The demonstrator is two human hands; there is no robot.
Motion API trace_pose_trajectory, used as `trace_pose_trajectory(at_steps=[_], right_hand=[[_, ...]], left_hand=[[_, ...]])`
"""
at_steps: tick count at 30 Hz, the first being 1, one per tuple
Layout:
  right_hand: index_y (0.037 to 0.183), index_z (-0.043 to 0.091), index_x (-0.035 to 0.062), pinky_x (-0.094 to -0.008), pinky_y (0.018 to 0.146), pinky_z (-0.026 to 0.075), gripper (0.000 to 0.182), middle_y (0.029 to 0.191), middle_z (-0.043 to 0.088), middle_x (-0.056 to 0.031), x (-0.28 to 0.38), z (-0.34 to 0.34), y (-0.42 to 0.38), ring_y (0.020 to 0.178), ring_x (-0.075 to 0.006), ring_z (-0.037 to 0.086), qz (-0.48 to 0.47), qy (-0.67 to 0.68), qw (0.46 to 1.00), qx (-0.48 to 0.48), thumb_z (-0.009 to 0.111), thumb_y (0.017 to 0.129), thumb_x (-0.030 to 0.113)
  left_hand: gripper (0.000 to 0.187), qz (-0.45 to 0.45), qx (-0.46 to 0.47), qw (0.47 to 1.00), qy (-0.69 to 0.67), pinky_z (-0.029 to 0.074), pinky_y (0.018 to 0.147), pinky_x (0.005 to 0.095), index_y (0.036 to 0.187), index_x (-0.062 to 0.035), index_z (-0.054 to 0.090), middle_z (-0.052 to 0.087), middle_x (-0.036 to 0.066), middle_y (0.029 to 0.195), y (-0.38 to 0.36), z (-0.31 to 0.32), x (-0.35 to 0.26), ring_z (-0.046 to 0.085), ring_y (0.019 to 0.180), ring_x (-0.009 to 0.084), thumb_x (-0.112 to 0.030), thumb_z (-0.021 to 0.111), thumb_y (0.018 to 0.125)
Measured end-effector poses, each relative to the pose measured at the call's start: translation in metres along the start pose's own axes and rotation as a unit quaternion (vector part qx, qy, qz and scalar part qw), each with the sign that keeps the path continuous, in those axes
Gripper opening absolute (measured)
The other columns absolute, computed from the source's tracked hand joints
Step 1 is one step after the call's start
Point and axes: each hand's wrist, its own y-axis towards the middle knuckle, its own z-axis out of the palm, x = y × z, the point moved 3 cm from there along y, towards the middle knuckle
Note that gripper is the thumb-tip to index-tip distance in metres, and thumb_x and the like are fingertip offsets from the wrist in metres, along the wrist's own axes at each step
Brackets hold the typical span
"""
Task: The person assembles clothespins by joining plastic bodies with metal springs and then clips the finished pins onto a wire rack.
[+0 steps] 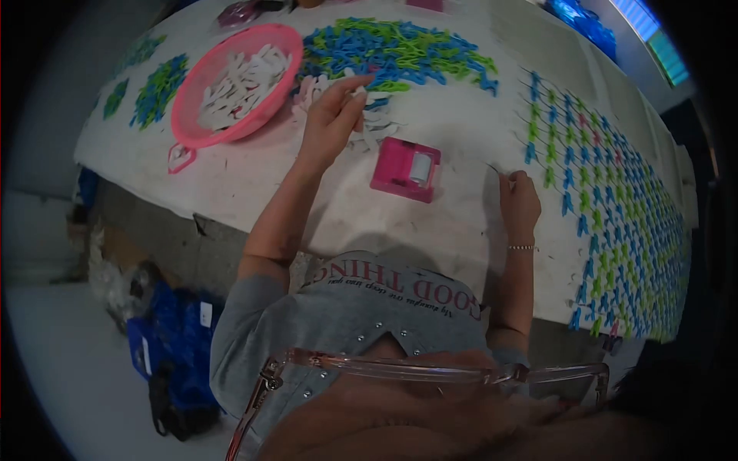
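My left hand [336, 115] reaches over a loose heap of white pieces [373, 127], its thumb and fingers drawn together; a small whitish spot shows at the fingertips, too small to name. Just beyond it lies a pile of blue and green clips [400, 50]. A pink box with a white roll [405, 170] sits between my hands. To the right, my right hand [520, 201] is closed in a pinch low over the cloth, with a thin dark line by its fingertips. What it holds is too small to tell.
A pink basket [288, 73] of white pieces stands at the left. Smaller clip piles [159, 91] lie beyond it. Rows of blue and green clips [615, 207] cover the right side of the white cloth [453, 238]. Blue bags [173, 338] are on the floor at lower left.
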Motion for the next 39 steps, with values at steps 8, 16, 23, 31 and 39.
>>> trace_pose_trajectory(at_steps=[8, 16, 23, 31, 39], right_hand=[[0.086, 0.054, 0.0106, -0.0379, 0.057, 0.046, 0.020, 0.071, 0.060, -0.0070, 0.011, 0.022, -0.002, 0.065, -0.0269, 0.060, -0.057, 0.048, 0.996, 0.044, 0.062, 0.087, 0.029], [0.084, 0.054, 0.0111, -0.0373, 0.054, 0.044, 0.018, 0.066, 0.057, -0.0061, 0.006, 0.022, -0.003, 0.061, -0.0250, 0.058, -0.051, 0.073, 0.994, 0.058, 0.064, 0.086, 0.026], [0.084, 0.053, 0.0111, -0.0369, 0.053, 0.043, 0.018, 0.065, 0.056, -0.0059, 0.004, 0.024, -0.004, 0.059, -0.0248, 0.057, -0.065, 0.065, 0.995, 0.042, 0.064, 0.086, 0.026], [0.085, 0.056, 0.0128, -0.0363, 0.052, 0.043, 0.017, 0.064, 0.058, -0.0053, 0.004, 0.027, -0.002, 0.056, -0.0241, 0.057, -0.062, 0.060, 0.996, 0.038, 0.062, 0.088, 0.028], [0.085, 0.056, 0.0105, -0.0366, 0.053, 0.044, 0.018, 0.065, 0.057, -0.0061, 0.007, 0.023, -0.004, 0.057, -0.0248, 0.057, -0.048, 0.071, 0.995, 0.055, 0.063, 0.087, 0.028]], left_hand=[[0.022, 0.252, 0.015, 0.957, 0.146, 0.042, 0.056, 0.0215, 0.110, -0.0040, 0.061, 0.052, 0.000, 0.064, 0.072, -0.018, -0.062, 0.051, 0.058, 0.0047, -0.015, 0.060, 0.091], [0.022, 0.108, 0.145, 0.857, 0.482, 0.049, 0.072, 0.0336, 0.104, -0.0071, 0.065, 0.065, 0.012, 0.090, 0.104, -0.045, 0.060, 0.063, 0.082, 0.0236, -0.021, 0.062, 0.087], [0.023, -0.059, 0.164, 0.804, 0.568, 0.049, 0.078, 0.0399, 0.096, -0.0071, 0.066, 0.064, 0.014, 0.092, 0.102, -0.048, 0.113, 0.061, 0.088, 0.0309, -0.023, 0.062, 0.080], [0.024, 0.097, 0.249, 0.848, 0.459, 0.047, 0.080, 0.0379, 0.098, -0.0085, 0.064, 0.055, 0.012, 0.097, 0.098, -0.051, 0.103, 0.057, 0.094, 0.0300, -0.014, 0.065, 0.075], [0.019, 0.100, 0.207, 0.889, 0.396, 0.047, 0.073, 0.0333, 0.093, -0.0091, 0.067, 0.058, 0.008, 0.090, 0.085, -0.052, 0.087, 0.059, 0.084, 0.0247, -0.015, 0.069, 0.076]])
